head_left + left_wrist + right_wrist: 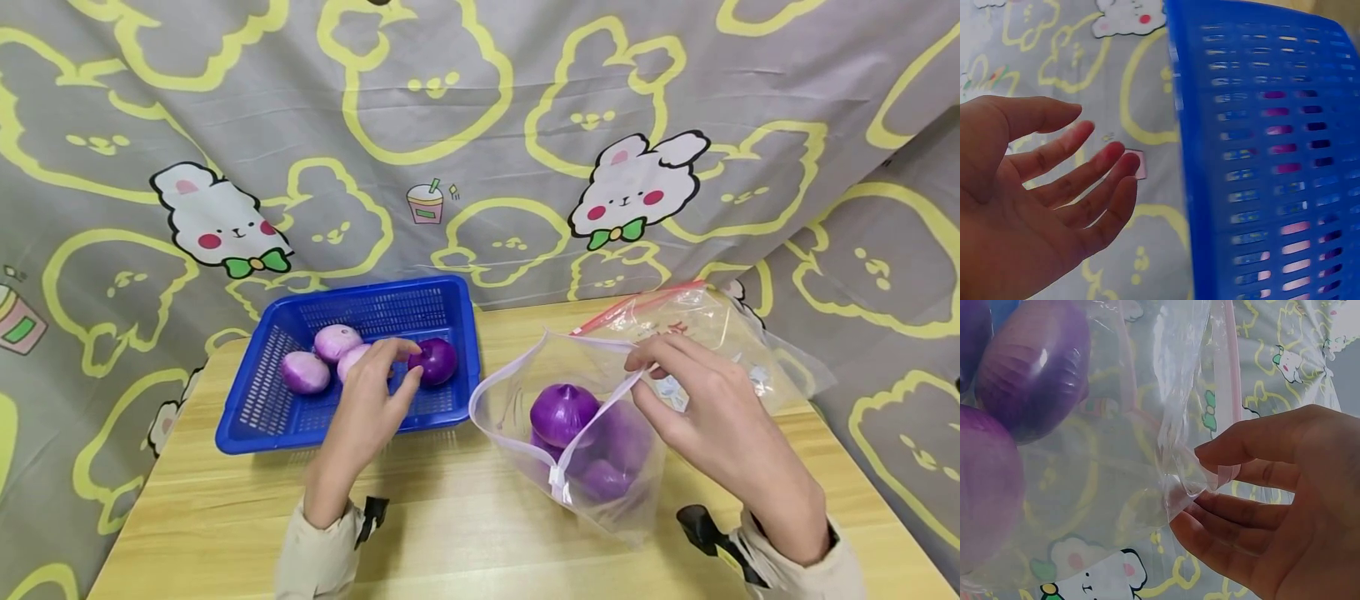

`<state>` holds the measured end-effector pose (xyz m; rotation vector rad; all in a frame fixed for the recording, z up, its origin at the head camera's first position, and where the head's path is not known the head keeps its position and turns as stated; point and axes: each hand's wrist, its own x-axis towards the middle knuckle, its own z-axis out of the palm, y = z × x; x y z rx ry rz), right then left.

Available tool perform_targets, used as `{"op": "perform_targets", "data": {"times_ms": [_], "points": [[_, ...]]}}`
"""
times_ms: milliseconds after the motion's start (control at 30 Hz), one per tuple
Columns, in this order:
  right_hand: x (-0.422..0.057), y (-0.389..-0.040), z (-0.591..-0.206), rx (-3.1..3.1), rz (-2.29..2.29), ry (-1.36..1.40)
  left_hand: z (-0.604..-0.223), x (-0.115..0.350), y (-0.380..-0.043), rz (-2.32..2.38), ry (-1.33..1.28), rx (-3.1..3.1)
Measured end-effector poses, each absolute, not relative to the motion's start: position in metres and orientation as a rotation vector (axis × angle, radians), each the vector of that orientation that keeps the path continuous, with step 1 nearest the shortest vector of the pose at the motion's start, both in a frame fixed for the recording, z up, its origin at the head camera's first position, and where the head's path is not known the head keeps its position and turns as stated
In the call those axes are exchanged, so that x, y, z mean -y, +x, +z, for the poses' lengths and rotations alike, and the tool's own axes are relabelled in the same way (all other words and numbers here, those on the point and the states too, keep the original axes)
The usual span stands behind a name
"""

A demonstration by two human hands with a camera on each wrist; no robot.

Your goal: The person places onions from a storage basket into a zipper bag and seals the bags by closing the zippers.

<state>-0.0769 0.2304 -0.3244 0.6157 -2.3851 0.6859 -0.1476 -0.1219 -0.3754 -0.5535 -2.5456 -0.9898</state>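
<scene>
My left hand (371,417) reaches over the blue plastic basket (360,292), thumb and fingers spread loosely with nothing between them. Right beside its fingertips lies a dark purple onion (438,362). Paler onions (305,372) sit left of it in the basket, one partly hidden by the hand. With thumb and fingers, my right hand (708,408) pinches the upper right edge of a clear zip bag (630,512). The bag's mouth gapes, and several purple onions (564,414) are inside. In the right wrist view the pinched plastic (1188,478) bunches at the fingertips.
Behind my right hand, another clear bag (720,321) with a red zip strip lies flat on the wooden table (427,517). A white slider (557,477) sits on the open bag's zip. Patterned grey cloth (480,108) hangs behind the table.
</scene>
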Motion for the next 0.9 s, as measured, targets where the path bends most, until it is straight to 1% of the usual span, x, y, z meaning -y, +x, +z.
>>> {"op": "perform_targets", "data": {"times_ms": [200,500,900], "points": [[-0.232,-0.077,-0.323,2.382,0.716,0.634,-0.385,0.12,-0.157,-0.94,-0.572,2.562],[-0.232,-0.076,-0.322,2.398,0.724,0.634,-0.397,0.121,-0.166,-0.881,-0.509,2.678],[-0.237,-0.077,-0.323,2.401,0.715,0.666,-0.411,0.112,-0.188,-0.809,-0.566,2.727]]}}
